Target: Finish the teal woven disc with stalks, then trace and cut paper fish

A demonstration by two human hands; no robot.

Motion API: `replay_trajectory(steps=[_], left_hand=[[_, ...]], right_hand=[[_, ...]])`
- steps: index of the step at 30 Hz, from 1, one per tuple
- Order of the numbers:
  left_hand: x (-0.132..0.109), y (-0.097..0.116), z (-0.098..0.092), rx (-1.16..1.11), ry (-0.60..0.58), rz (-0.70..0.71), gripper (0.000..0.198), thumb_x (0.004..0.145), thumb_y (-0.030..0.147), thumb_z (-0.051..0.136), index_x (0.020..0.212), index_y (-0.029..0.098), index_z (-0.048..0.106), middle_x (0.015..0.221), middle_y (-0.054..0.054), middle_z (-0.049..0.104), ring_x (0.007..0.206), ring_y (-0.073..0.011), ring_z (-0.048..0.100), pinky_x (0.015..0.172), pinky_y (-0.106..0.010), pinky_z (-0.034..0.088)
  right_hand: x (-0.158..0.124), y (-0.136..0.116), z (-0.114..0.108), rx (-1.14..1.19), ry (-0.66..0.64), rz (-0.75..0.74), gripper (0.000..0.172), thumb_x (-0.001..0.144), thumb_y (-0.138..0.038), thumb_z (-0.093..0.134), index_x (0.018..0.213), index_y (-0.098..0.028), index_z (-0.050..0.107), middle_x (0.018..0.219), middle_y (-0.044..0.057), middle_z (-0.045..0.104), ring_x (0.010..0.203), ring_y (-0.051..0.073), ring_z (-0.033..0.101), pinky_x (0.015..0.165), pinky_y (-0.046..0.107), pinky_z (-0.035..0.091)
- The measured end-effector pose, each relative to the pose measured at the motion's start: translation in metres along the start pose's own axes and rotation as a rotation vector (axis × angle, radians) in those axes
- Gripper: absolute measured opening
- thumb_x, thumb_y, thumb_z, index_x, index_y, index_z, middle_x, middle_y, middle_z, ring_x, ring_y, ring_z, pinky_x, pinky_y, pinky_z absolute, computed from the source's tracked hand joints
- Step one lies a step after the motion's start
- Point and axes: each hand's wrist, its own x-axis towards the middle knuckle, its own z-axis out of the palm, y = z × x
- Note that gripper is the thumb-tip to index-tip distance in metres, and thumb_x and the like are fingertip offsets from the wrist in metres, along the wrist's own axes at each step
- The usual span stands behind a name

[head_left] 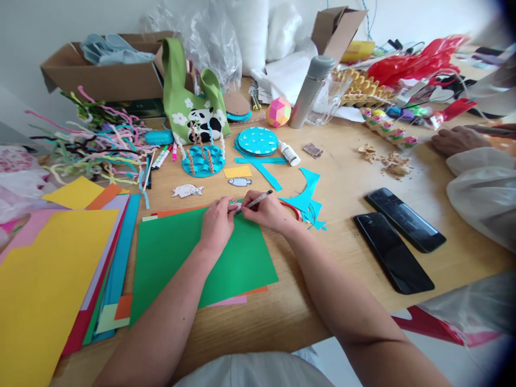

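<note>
My right hand [264,214] is closed around a marker pen [260,199], whose dark end points up to the right. Close beside it, the curled fingers of my left hand [218,221] pinch a small pale paper cutout [237,205], mostly covered by my fingers. Both hands are over the upper part of a green sheet of paper [173,258], which lies on other coloured sheets. Just beyond are a fish-shaped paper cutout [239,182], another white animal-like cutout [187,190] and a yellow paper strip [237,172]. Red-handled scissors [296,209] lie partly hidden behind my right hand.
Left is a stack of coloured paper [60,269]; pipe cleaners [116,140] lie behind it. A blue disc craft [203,161], glue bottle [289,153] and grey flask [310,91] stand farther back. Two phones [395,252] lie right, near another person's hand [453,141].
</note>
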Motion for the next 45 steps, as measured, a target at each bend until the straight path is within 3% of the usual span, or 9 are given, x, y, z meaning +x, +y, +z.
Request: replay_trajectory(steps=[45], left_hand=[[-0.0002,0.0009,0.0006,0.033,0.01,0.001,0.028,0.08,0.007,0.06,0.107,0.014,0.057,0.097,-0.011,0.071,0.096,-0.0235,0.067,0.087,-0.039,0.051]], right_hand=[[0.0004,0.0026,-0.0009,-0.004,0.021,0.007,0.003,0.074,-0.017,0.058,0.074,-0.016,0.06,0.067,0.002,0.066,0.058,0.012,0.058,0.053,0.022,0.041]])
